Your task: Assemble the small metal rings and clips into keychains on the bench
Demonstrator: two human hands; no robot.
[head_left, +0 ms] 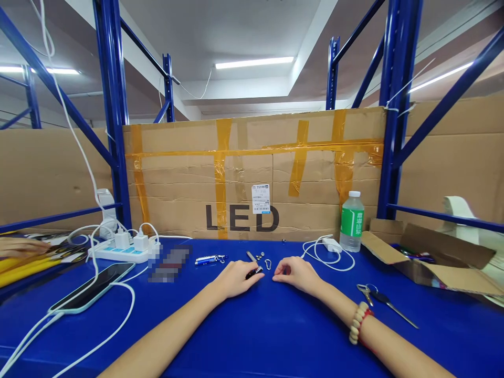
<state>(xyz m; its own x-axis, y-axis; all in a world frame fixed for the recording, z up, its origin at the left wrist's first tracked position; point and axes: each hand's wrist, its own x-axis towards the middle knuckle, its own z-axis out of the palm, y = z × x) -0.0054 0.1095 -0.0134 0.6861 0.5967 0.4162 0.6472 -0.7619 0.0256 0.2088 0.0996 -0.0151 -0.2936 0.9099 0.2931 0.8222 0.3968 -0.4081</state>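
Note:
My left hand [239, 278] is curled on the blue tabletop, with a small dark-red or black tube with a silvery end [255, 272] between its thumb and fingers. To its right, my right hand [297, 274] rests with thumb and fingertips drawn together; whatever they may pinch is too small to see. Between and beyond the hands lie a small silver clip [268, 264], a grey metal tube [251, 256] and several tiny round metal pieces [260, 255]. Left of these lie slim blue metal tubes with a clip [210, 260].
At left are a phone [92, 289], a power strip [122, 252] with white cables, and another person's hand [23, 247]. A water bottle [352, 223], a charger with cable [332, 244], an open cardboard box [444, 273] and keys [388, 302] are at right. Cardboard [177, 199] walls the back.

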